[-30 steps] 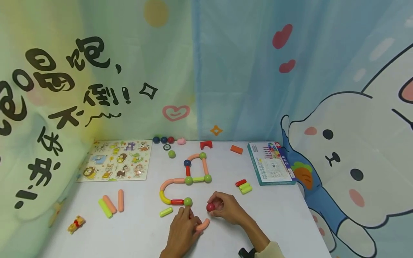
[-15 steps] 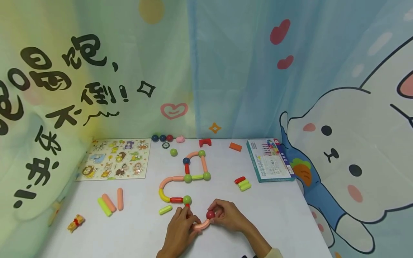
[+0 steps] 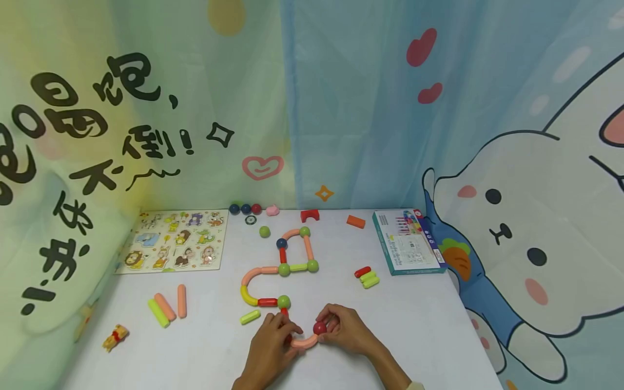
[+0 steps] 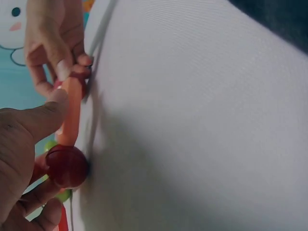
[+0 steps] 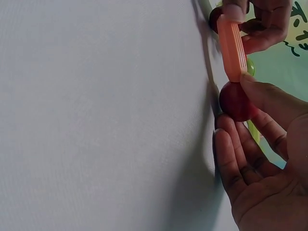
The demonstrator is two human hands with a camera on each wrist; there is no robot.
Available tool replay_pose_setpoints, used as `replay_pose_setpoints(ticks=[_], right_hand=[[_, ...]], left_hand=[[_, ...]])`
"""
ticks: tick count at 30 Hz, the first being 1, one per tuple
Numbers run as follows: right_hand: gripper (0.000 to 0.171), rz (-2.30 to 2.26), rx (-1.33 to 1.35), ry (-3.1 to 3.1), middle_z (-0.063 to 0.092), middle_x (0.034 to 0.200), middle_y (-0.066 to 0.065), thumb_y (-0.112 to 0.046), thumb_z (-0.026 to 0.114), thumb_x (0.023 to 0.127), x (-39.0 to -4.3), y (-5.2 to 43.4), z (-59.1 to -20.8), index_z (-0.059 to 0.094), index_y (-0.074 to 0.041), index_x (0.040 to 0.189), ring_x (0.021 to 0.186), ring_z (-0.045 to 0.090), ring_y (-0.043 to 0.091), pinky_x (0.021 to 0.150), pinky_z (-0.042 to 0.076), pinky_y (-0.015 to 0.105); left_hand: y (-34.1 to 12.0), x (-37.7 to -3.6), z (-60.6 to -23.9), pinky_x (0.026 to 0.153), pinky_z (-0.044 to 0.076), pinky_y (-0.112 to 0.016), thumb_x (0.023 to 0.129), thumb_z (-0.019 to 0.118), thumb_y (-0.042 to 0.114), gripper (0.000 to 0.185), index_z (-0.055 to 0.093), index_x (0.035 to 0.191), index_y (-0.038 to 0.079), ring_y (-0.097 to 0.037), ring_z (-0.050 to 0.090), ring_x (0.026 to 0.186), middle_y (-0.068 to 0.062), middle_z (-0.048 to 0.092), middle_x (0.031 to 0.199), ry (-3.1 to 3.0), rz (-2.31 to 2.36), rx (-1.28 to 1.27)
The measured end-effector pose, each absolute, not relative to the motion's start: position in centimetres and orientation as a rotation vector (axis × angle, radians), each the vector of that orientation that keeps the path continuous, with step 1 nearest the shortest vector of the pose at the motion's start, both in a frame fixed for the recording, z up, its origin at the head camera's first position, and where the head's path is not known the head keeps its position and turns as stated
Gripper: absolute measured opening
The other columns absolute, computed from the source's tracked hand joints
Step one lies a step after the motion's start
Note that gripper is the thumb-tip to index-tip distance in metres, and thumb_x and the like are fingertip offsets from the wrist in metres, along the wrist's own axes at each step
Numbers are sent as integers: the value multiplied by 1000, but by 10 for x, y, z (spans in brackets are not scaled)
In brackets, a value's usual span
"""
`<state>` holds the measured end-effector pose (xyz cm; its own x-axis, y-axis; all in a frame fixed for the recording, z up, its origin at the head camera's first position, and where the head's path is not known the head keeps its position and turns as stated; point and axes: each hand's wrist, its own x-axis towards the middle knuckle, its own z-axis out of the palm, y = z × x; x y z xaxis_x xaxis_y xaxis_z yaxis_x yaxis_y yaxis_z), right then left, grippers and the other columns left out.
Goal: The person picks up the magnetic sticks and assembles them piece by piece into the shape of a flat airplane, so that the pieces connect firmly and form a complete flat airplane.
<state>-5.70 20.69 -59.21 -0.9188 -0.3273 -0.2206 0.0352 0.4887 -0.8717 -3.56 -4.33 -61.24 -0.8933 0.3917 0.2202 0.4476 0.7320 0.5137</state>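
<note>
Head view: a person's two hands are working a stick-and-ball build on the desk (image 3: pixel 209 336), and I'd call it partly done. Taking the curved peach stick (image 3: pixel 304 342) as the clock centre, the closed loop (image 3: pixel 298 267) is at twelve, with a winding chain running down to a green ball (image 3: pixel 284 302) and a red stick that goes out of sight at the left hand (image 3: pixel 269 349). Loose bits: long sticks (image 3: pixel 158 314) at nine, a short green stick (image 3: pixel 250 317) at ten, a spare green ball (image 3: pixel 264 232) at eleven, short sticks (image 3: pixel 369 282) near two.

Left hand is curled in, thumb on the peach stick, fingers against a dark red ball (image 4: pixel 68 167). Can't tell if that one's joined to the chain. Right hand (image 3: pixel 345 326) is part-closed, pinching the other red ball (image 3: pixel 319 328) at the stick's two o'clock end; they look touching.
</note>
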Motion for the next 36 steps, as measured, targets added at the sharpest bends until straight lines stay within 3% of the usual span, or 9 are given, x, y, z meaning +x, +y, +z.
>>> replay_pose_setpoints(ticks=[4, 9, 16, 22, 26, 32, 36], right_hand=[[33, -1384, -244, 2373, 71, 96, 1, -11, 91, 83, -56, 207, -593, 71, -13, 109, 78, 62, 11, 67, 53, 19], [34, -1377, -242, 2378, 70, 96, -1, -12, 91, 83, -55, 207, -595, 73, -14, 111, 81, 63, 13, 69, 53, 20], [32, -1386, -195, 2354, 70, 98, -2, -14, 90, 84, -52, 205, -597, 73, -15, 112, 85, 63, 14, 74, 54, 19], [33, -1370, -173, 2384, 69, 99, -3, -12, 91, 83, -49, 201, -594, 73, -15, 111, 87, 63, 15, 74, 53, 19], [34, -1371, -168, 2410, 69, 100, -2, -12, 91, 82, -45, 201, -593, 73, -14, 111, 87, 62, 16, 73, 52, 19], [34, -1365, -121, 2418, 69, 99, -3, -14, 92, 82, -39, 199, -593, 72, -16, 110, 84, 62, 14, 71, 52, 19], [35, -1372, -92, 2432, 69, 99, -3, -14, 93, 81, -35, 198, -592, 72, -16, 109, 84, 61, 13, 70, 52, 20]], left_hand=[[-49, -39, -606, 72, 43, -21, 78, 94, 38, 33, 76, 105, 31, -2, 44, 89, 14, 58, 100, -2848, -1005, -595], [-66, -69, -591, 79, 49, -29, 82, 93, 30, 30, 77, 107, 26, -7, 53, 94, 8, 65, 103, -2828, -1058, -382], [-137, -105, -578, 79, 46, -45, 86, 88, 17, 34, 75, 116, 10, -33, 61, 97, -15, 71, 106, -2743, -877, 10], [-202, -112, -576, 86, 45, -60, 90, 81, 16, 49, 62, 130, -4, -52, 58, 105, -33, 63, 116, -2813, -637, 410], [-219, -120, -583, 88, 47, -62, 92, 78, 18, 51, 59, 131, -9, -55, 61, 107, -37, 65, 120, -2925, -528, 412], [-214, -126, -582, 76, 50, -62, 97, 67, 13, 35, 64, 122, -12, -54, 66, 89, -36, 70, 105, -2914, -539, 275], [-175, -123, -568, 65, 49, -49, 98, 67, 12, 34, 67, 126, -6, -40, 64, 75, -25, 71, 89, -2838, -773, 142]])
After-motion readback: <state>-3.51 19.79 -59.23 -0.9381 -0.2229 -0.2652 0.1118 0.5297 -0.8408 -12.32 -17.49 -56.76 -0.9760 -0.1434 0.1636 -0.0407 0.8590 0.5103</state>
